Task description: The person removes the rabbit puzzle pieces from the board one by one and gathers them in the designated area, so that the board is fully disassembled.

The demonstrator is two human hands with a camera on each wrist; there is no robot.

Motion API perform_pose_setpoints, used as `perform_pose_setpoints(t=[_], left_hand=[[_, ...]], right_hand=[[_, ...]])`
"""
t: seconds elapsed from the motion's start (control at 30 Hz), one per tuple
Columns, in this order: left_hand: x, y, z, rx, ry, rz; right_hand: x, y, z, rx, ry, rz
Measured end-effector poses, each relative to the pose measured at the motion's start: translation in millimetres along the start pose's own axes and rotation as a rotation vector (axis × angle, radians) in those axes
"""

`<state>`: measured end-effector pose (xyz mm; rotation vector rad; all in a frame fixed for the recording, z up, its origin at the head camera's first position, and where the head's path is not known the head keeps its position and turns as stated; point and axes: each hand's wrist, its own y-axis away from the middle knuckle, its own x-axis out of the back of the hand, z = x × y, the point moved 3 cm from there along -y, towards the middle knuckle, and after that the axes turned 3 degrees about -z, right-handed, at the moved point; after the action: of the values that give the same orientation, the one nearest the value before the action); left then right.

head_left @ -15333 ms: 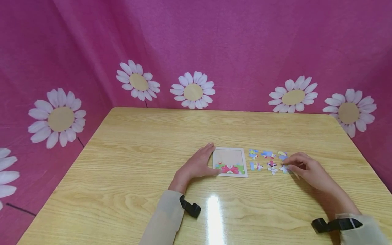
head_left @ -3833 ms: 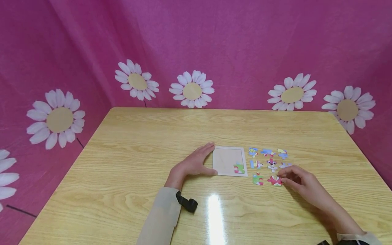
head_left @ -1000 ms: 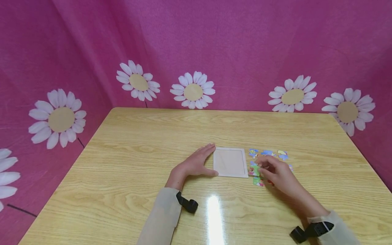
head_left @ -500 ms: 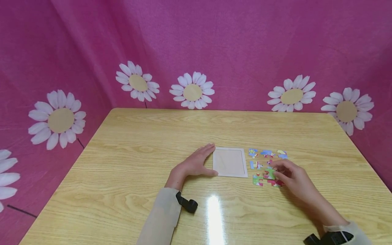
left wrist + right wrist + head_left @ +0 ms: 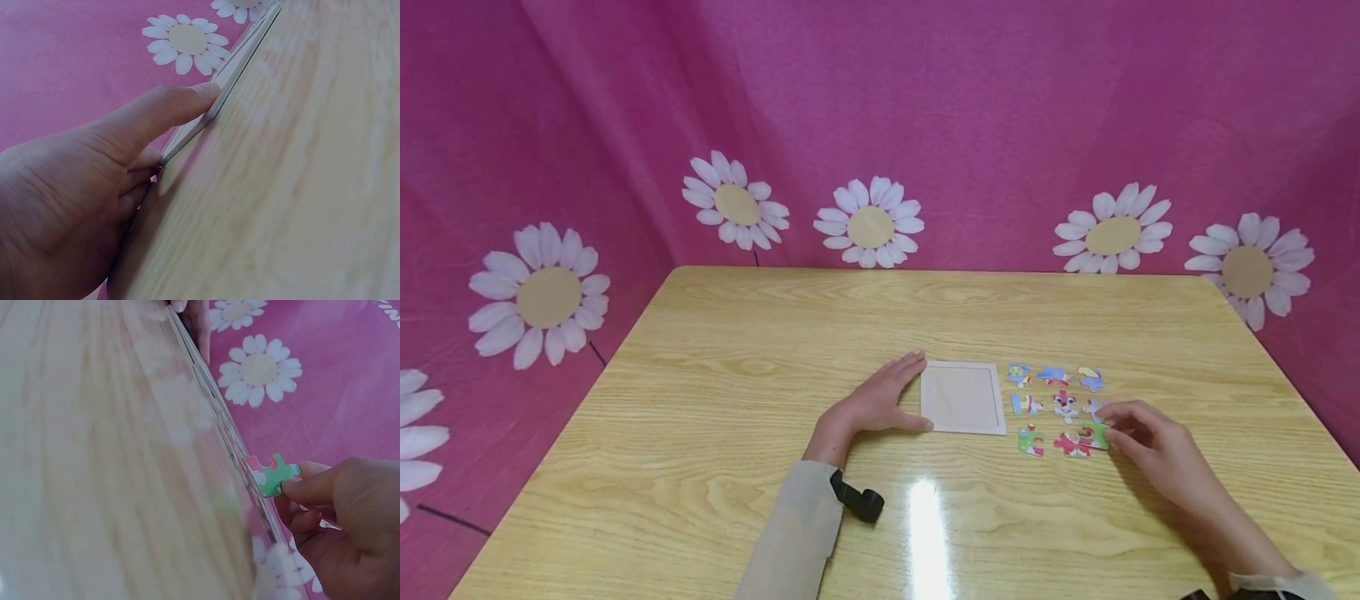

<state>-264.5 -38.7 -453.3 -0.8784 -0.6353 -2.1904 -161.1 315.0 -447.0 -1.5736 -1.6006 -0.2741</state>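
Note:
My right hand [image 5: 1157, 442] pinches a green jigsaw piece [image 5: 273, 477] with a bit of red on it between thumb and fingers. In the head view that piece is at the right end of the nearest row of jigsaw pieces, its left side overlapping the red piece [image 5: 1070, 445] there. Left of these pieces lies a pale square puzzle frame [image 5: 964, 428] with its bare inside showing. My left hand [image 5: 880, 400] rests along the frame's left side, fingers stretched to the far corner and the thumb [image 5: 187, 103] on the near corner.
Several jigsaw pieces lie in three rows right of the frame, among them a green corner piece [image 5: 1030, 441], an animal-face piece [image 5: 1064, 405] and a blue piece [image 5: 1055, 376]. A pink curtain [image 5: 985, 125] with white flowers stands behind the wooden table [image 5: 760, 333].
The bottom-row pieces seen in the frame earlier are out of it, lying in the nearest row. Lately my right hand has carried the green piece rightward from beside the frame. My left hand stayed.

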Motion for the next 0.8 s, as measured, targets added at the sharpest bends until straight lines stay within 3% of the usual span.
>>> perform_pose_setpoints(t=[0.43, 0.8], left_hand=[[0.6, 0.8, 0.3, 0.002, -0.006, 0.002], [-0.4, 0.4, 0.6, 0.006, 0.0, -0.001]], right_hand=[[14, 11.6, 12, -0.013, -0.024, 0.026], [15, 12.6, 14, -0.023, 0.01, -0.001]])
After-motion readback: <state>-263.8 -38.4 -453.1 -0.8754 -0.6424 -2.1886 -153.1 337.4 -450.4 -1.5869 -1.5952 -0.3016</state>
